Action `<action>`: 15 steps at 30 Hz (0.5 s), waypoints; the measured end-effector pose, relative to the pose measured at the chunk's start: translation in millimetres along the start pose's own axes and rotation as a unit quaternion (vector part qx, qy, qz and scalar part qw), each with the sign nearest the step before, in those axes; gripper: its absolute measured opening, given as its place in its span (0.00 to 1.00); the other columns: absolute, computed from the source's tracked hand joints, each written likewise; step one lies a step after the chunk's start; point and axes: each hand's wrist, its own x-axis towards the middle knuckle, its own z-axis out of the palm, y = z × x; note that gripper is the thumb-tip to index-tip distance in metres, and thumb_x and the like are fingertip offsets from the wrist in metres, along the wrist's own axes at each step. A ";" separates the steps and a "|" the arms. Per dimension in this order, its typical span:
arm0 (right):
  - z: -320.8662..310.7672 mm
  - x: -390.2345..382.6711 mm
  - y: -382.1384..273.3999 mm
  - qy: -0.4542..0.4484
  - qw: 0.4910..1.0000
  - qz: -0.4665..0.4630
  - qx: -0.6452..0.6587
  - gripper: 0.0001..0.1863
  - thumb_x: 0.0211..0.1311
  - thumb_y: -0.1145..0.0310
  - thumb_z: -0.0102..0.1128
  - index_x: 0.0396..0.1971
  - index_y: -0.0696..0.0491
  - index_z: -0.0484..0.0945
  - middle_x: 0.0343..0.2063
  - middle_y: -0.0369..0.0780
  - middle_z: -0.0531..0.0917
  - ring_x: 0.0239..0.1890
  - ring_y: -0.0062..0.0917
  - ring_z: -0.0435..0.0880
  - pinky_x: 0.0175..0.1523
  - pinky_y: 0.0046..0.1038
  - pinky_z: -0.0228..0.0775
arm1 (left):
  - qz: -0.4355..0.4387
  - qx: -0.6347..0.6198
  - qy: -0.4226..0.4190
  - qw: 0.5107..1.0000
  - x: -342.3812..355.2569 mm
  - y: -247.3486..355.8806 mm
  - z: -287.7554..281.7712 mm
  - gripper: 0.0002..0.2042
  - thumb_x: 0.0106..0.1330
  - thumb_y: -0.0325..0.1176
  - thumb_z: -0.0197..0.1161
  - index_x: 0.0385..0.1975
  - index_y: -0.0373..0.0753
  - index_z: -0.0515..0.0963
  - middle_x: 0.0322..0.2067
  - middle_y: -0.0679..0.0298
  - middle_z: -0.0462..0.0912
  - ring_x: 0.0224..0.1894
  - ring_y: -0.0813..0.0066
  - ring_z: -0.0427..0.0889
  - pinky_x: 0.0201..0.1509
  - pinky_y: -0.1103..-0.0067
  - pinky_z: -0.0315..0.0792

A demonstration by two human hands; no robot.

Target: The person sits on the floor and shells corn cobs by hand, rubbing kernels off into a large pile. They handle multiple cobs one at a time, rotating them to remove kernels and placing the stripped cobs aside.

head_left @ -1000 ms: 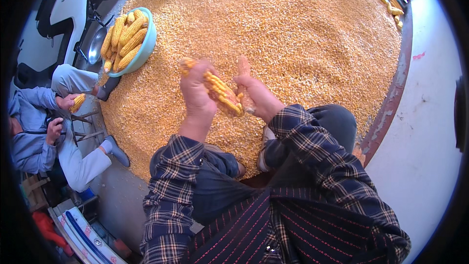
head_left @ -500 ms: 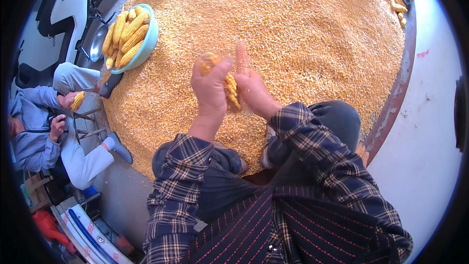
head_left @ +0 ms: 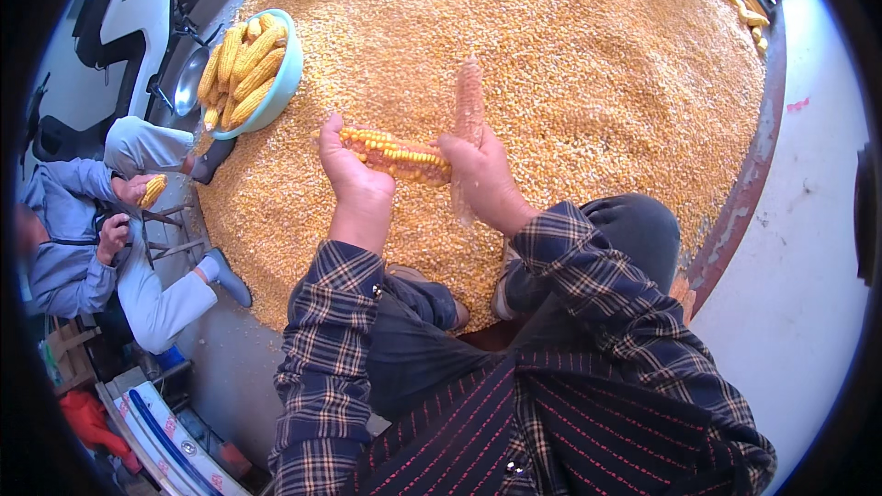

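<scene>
A partly shelled corn cob (head_left: pixel 397 155) lies across the space between my hands, with yellow kernels left in rows and bare reddish patches. My left hand (head_left: pixel 356 176) is closed round its left end, thumb pointing up. In my right hand (head_left: pixel 487 179) is a bare corncob (head_left: pixel 469 103), held upright, its lower end showing below the fingers. The right thumb and the bare cob touch the right end of the yellow one. Beneath both hands spreads a wide heap of loose corn kernels (head_left: pixel 570 83).
At the upper left a light-blue basin (head_left: pixel 288 83) holds several full cobs. On the left sits another person (head_left: pixel 73 239) with a cob in one hand. A white scooter (head_left: pixel 138 9) stands behind. More cobs (head_left: pixel 749 14) lie at the far right by the white wall (head_left: pixel 808 184).
The yellow cob has turned from steep to nearly level, and my left hand has shifted left and lower. My right hand still grips the bare cob, slightly farther right.
</scene>
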 end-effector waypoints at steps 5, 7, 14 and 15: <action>-18.2 20.9 11.4 -0.005 0.991 0.113 0.069 0.13 0.59 0.68 0.52 0.40 0.60 0.69 0.29 0.40 0.78 0.30 0.25 0.78 0.37 0.29 0.73 | 0.069 0.047 -0.117 0.990 -20.7 0.4 17.2 0.10 0.56 0.40 0.62 0.28 0.44 0.70 0.22 0.68 0.72 0.26 0.76 0.73 0.35 0.76 0.69; -23.4 27.4 12.5 -0.015 0.970 0.187 0.156 0.11 0.61 0.69 0.50 0.39 0.60 0.69 0.29 0.43 0.78 0.30 0.30 0.79 0.38 0.31 0.75 | 0.076 0.071 -0.158 0.982 -20.1 -3.1 16.8 0.11 0.56 0.41 0.61 0.25 0.43 0.70 0.20 0.65 0.74 0.25 0.72 0.75 0.35 0.73 0.71; -9.7 5.2 -29.7 -0.056 0.949 0.211 0.227 0.13 0.61 0.68 0.51 0.40 0.60 0.67 0.31 0.43 0.76 0.34 0.32 0.80 0.42 0.35 0.75 | 0.033 0.034 -0.130 0.990 -7.0 7.6 8.5 0.12 0.57 0.42 0.59 0.21 0.42 0.69 0.18 0.63 0.74 0.21 0.67 0.77 0.30 0.71 0.74; -8.1 4.4 -25.6 -0.072 0.961 0.197 0.180 0.14 0.59 0.68 0.52 0.41 0.60 0.67 0.31 0.41 0.76 0.32 0.29 0.79 0.39 0.33 0.74 | 0.042 0.038 -0.131 0.990 -8.3 9.7 9.3 0.12 0.57 0.42 0.60 0.21 0.42 0.69 0.18 0.63 0.74 0.21 0.67 0.77 0.30 0.72 0.73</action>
